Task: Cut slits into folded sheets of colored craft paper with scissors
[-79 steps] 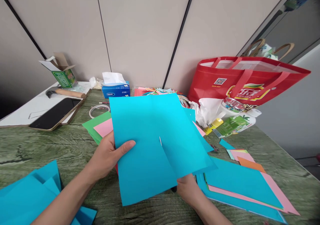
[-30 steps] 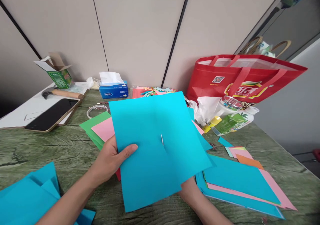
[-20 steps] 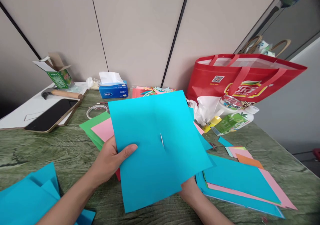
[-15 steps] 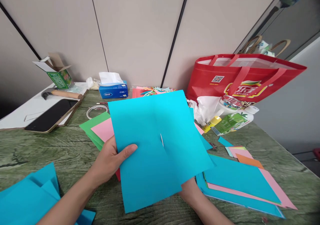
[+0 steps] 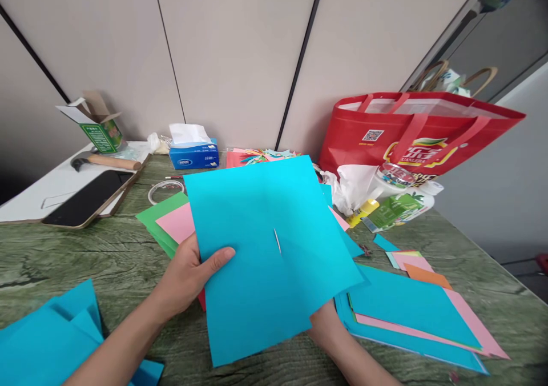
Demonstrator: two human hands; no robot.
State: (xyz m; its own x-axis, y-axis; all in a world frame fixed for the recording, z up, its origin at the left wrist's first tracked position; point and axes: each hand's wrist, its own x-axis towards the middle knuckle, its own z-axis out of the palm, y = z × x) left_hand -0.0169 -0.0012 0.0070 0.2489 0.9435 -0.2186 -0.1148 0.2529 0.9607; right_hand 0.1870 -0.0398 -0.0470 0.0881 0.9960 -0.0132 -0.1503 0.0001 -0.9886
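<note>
Holding a blue sheet [image 5: 257,283] tilted up off the desk [image 5: 107,254], mid-view, with a short slit [image 5: 277,240] cut near its centre. Pinched at its 9 o'clock edge by the left hand [image 5: 188,274], thumb flat on the front and fingers behind. Met at its 5 o'clock corner by the right hand [image 5: 326,330], mostly hidden under the paper. Cannot tell whether closed on the sheet or on something else.

Probably best to hold with a light, even grip at both points, just enough to flatten the paper for a clear look at the cut. Avoid pulling outward toward 3 and 9 o'clock together: likely to tear onward from either end of the slit. Better to leave the left thumb near the edge, no closer to the centre, so as not to cover the cut or buckle thin paper.

Lift clear of the green and pink sheets [image 5: 175,221] lying flat just behind at 9 o'clock, and of the stack [image 5: 411,312] at 4 o'clock, so that no corner catches. Nothing to fear from the blue pile [image 5: 43,340] at 8 o'clock, well apart from both hands.
</note>
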